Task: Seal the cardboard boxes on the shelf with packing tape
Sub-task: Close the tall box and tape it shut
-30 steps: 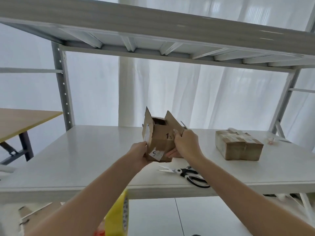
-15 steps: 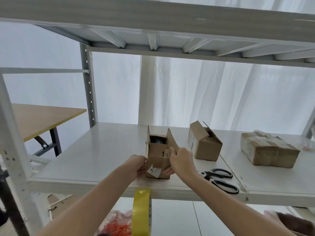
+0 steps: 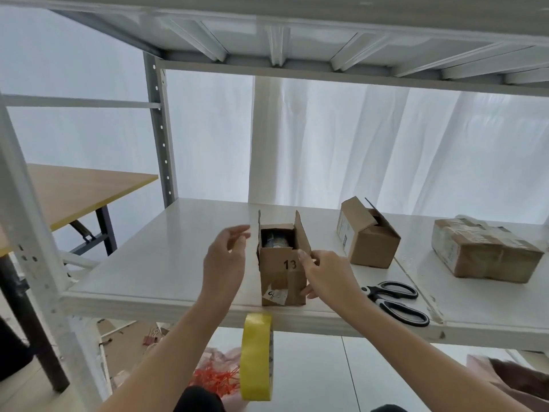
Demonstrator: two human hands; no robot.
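1. The right hand (image 3: 323,275) grips the right side of the box marked 13 (image 3: 282,272). One fingertip is up by the right flap and the thumb is low on the front. I think this keeps the box from sliding.
2. The left hand (image 3: 225,257) is just beside the box on its left, not touching it. Its fingers are spread and loose, and it holds nothing. It looks ready to fold a flap down.
3. The box stands upright near the front edge of the shelf (image 3: 166,257), close to the person. Its top flaps stick up, and something is inside.
4. The roll of yellow tape (image 3: 257,356) hangs below the shelf edge, between the two arms. I cannot tell what holds it up. It is close by for when the flaps are down.
5. The scissors (image 3: 395,301) lie just to the right, handy for cutting tape.
6. Farther right sit a second open box (image 3: 368,236) and a taped box (image 3: 484,251). So one box looks done, and two need tape.
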